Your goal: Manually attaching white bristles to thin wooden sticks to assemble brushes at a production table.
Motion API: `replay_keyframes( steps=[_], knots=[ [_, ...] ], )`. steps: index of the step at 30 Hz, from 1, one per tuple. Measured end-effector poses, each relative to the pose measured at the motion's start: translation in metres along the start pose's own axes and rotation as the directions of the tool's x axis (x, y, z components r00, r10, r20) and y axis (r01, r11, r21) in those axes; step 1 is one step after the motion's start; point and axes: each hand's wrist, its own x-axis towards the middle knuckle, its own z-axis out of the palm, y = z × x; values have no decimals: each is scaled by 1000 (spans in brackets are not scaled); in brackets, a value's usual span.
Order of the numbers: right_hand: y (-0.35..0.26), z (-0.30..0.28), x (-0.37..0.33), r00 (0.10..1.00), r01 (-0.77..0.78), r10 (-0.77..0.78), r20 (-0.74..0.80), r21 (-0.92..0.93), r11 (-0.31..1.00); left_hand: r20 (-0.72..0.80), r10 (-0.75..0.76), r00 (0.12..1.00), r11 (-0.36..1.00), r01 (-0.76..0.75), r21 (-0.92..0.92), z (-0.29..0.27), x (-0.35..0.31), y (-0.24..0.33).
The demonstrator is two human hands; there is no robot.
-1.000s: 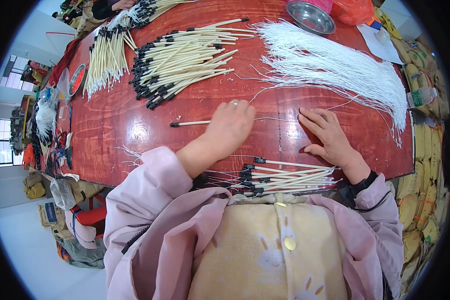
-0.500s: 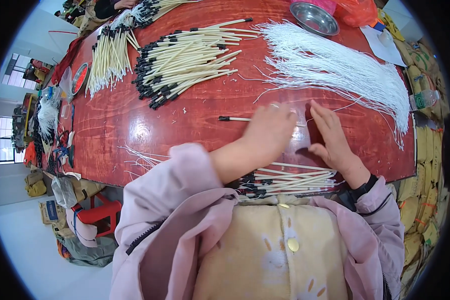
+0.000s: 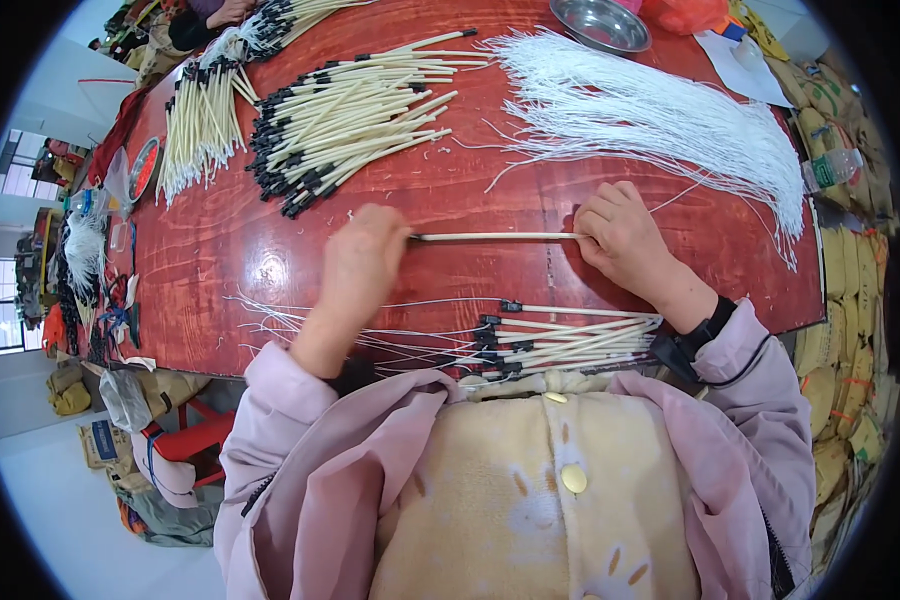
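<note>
A thin cream stick [image 3: 500, 237] with a black end piece lies level between my hands. My right hand [image 3: 620, 238] is closed on its plain right end, fingers curled. My left hand [image 3: 363, 258], slightly blurred, is closed just at the black end; what its fingers pinch is hidden. Close to my body lies a small pile of finished-looking sticks [image 3: 580, 335], their black ends to the left. From these, thin white cords [image 3: 280, 315] trail left under my left forearm.
Farther off lie a big heap of black-ended cream sticks [image 3: 340, 120], another bundle [image 3: 205, 120] and a mass of white cords [image 3: 650, 110]. A metal bowl [image 3: 602, 24] stands at the back. Another person's hand [image 3: 230, 12] shows far left. A plastic bottle [image 3: 835, 168] is beyond the right edge.
My left hand has moved left, away from my right hand, to the stick's black end. My right hand has closed on the other end. The near pile and its cords are more exposed.
</note>
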Motion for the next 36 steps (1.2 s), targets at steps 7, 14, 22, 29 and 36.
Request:
replay_keyframes(
  steps=[7, 14, 22, 29, 36],
  knots=[
    [-2, -22, -48, 999, -23, 17, 49, 126, 992, 14, -342, 940, 940, 342, 16, -80, -64, -76],
    [-24, -30, -24, 982, -102, 130, -139, 195, 975, 167, -525, 835, 576, 493, -653, -67, -39, 13],
    [-60, 4, 19, 998, 60, -64, 11, 243, 968, 381, -256, 888, 50, 406, -912, -58, 1, 75],
    [-22, -1, 2, 998, 49, -50, 46, 24, 998, 180, -242, 953, -28, 178, -984, -99, -3, 50],
    [-32, -39, -25, 995, 80, -85, 60, 85, 993, -9, -848, 530, -40, -81, -996, -183, -101, -121]
  ],
)
